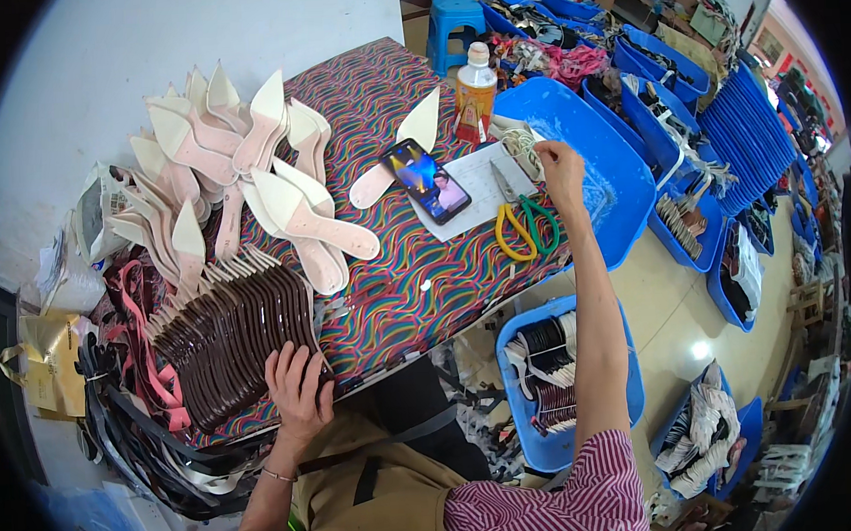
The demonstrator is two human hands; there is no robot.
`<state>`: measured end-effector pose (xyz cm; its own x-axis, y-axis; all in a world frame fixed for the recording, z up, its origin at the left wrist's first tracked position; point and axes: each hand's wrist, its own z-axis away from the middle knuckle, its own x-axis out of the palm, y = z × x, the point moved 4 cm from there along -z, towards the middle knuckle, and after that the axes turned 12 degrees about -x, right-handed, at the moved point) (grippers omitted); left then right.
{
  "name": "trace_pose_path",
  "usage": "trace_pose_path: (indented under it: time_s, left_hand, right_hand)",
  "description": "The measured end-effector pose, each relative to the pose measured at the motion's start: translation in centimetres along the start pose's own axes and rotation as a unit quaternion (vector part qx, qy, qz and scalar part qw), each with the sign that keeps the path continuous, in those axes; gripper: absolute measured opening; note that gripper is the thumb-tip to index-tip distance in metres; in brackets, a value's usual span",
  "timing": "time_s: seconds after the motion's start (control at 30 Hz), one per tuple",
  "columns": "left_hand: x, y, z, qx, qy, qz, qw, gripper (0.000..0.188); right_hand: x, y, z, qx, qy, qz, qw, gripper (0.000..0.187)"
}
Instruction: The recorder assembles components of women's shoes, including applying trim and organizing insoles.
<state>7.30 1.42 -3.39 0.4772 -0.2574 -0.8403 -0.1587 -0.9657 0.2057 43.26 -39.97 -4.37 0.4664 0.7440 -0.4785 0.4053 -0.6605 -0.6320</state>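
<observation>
My left hand (299, 385) lies with stretched fingers on the near right end of a long row of glossy dark brown shoe pieces (241, 335) with pale edges. My right hand (563, 172) is raised at the table's right edge, fingertips pinched together; anything between them is too small to make out. Just beside it is a bundle of whitish cord (523, 150). Scissors (516, 216) with one yellow and one green handle lie on a white sheet (467, 190). A lit phone (425, 182) leans over one pale insole (373, 185).
Pale pointed insoles (192, 143) are piled at the back left. A bottle (476, 92) stands at the back right, near a large blue tub (611, 172). Below the right arm, another blue bin (542, 450) holds shoe parts. Dark straps (149, 448) hang at the left edge.
</observation>
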Motion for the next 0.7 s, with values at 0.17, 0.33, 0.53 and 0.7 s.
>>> trace_pose_path:
  time_s: [0.17, 0.33, 0.53, 0.7]
  left_hand:
    - [0.3, -0.1, 0.3, 0.003, -0.005, -0.021, 1.0, 0.042]
    - [0.6, -0.3, 0.5, -0.001, -0.007, -0.03, 1.0, 0.043]
    - [1.0, -0.1, 0.0, 0.003, -0.003, -0.031, 1.0, 0.043]
    - [0.8, 0.0, 0.0, -0.001, -0.006, -0.037, 0.999, 0.043]
  right_hand:
    - [4.8, 4.7, -3.2, -0.111, -0.082, 0.106, 0.985, 0.023]
    - [7.0, 5.4, -4.2, -0.144, -0.139, 0.186, 0.962, 0.022]
    - [4.0, 5.7, -7.5, -0.02, -0.11, -0.073, 0.991, 0.018]
    - [2.5, 3.6, -8.2, 0.062, -0.097, -0.265, 0.957, 0.015]
